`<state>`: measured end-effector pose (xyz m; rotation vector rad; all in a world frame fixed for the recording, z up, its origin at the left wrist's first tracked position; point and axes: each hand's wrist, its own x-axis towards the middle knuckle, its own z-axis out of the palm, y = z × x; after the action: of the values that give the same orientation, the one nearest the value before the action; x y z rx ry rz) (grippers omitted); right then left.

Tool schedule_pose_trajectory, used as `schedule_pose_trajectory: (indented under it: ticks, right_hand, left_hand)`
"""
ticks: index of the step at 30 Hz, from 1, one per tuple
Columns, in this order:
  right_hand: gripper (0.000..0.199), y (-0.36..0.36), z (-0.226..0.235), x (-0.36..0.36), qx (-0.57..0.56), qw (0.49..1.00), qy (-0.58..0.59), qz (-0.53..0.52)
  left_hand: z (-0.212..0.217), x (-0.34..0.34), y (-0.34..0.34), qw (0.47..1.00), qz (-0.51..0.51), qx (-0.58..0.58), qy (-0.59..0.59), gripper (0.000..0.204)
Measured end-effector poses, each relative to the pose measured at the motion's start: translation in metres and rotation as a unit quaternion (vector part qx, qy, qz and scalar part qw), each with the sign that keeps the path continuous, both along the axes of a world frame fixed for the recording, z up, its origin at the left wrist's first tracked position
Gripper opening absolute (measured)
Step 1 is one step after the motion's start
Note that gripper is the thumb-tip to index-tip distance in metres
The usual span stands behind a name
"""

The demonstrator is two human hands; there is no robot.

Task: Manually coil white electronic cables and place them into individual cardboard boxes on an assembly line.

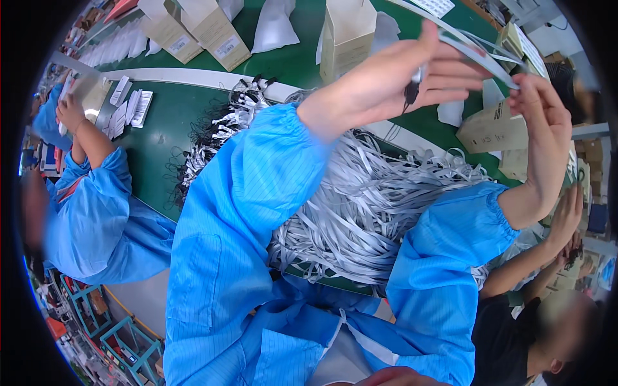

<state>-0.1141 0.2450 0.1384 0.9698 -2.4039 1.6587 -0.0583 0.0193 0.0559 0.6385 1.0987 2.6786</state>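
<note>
My left hand (425,74) is raised over the bench with its fingers stretched out and its thumb up. A grey-white lanyard (483,59) runs from beside that thumb across to my right hand (542,116), which pinches the strap between thumb and fingertips. In front of my left palm hangs a small black clip end (411,93); whether it belongs to this same lanyard I cannot tell. Beneath both forearms spreads a big heap of grey-white lanyards (354,206). Their black cords and clips (206,138) bunch at the heap's left end.
Open cream cardboard boxes (215,35) and white padded pouches (275,26) stand along the far side, beyond a white rail (174,75). More cartons (492,128) are behind my right hand. Small white packs (138,106) lie left, near a co-worker (96,199); another person (534,321) is at right.
</note>
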Motion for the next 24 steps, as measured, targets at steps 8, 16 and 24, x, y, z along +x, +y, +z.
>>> schedule_pose_trajectory:
  ticks: [8,16,24]
  right_hand:
    - [0.019,-0.047,-0.008,0.023,0.043,0.995,-0.004,0.089]
    - [0.027,-0.089,-0.019,0.050,-0.104,0.984,-0.012,0.145]
    - [0.032,-0.061,-0.007,0.037,0.030,0.967,-0.089,0.237]
  left_hand:
    - [-0.007,-0.003,-0.014,0.955,-0.086,0.284,0.003,0.088]
    - [0.031,0.028,0.000,0.977,0.090,-0.092,-0.168,0.104]
    - [0.024,0.026,-0.009,0.944,0.213,-0.226,-0.108,0.103]
